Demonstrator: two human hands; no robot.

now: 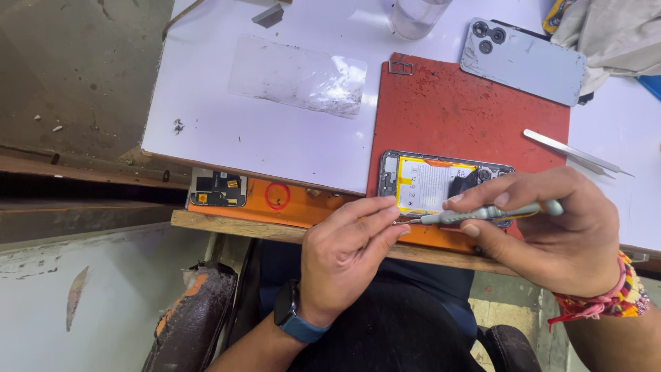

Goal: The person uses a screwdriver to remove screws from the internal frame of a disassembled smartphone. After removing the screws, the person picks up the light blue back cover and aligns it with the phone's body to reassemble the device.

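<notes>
Nearest to us, our left hand (348, 258), with a dark watch (292, 318) on a blue strap at the wrist, reaches up to the near edge of the desk (261, 131); its fingers are curled together and the fingertips (389, 217) meet the metal tip of the screwdriver (482, 213). Whether they pinch the tip or merely steady it we cannot tell. Our right hand (551, 234), with braided coloured bands (613, 300) at the wrist, is closed around the slim grey screwdriver, thumb and forefinger gripping its shaft, which lies nearly level and points to the left.

Just beyond both hands lies the opened phone (430, 182), back cover off, its white and yellow battery showing. It rests on a red mat (468, 110), and the right hand hides its near right corner. The screwdriver tip sits at the phone's near edge.

On the far right corner of the mat lies the pale blue back cover (527, 62), camera holes up. A small metal tray (401, 67) lies at the mat's far left corner. Tweezers (575, 153) rest on the desk right of the mat. A clear plastic sheet (299, 76) lies to the left, well apart from the phone. An orange strip (275, 200) along the near desk edge carries a small dark circuit part (219, 189).
</notes>
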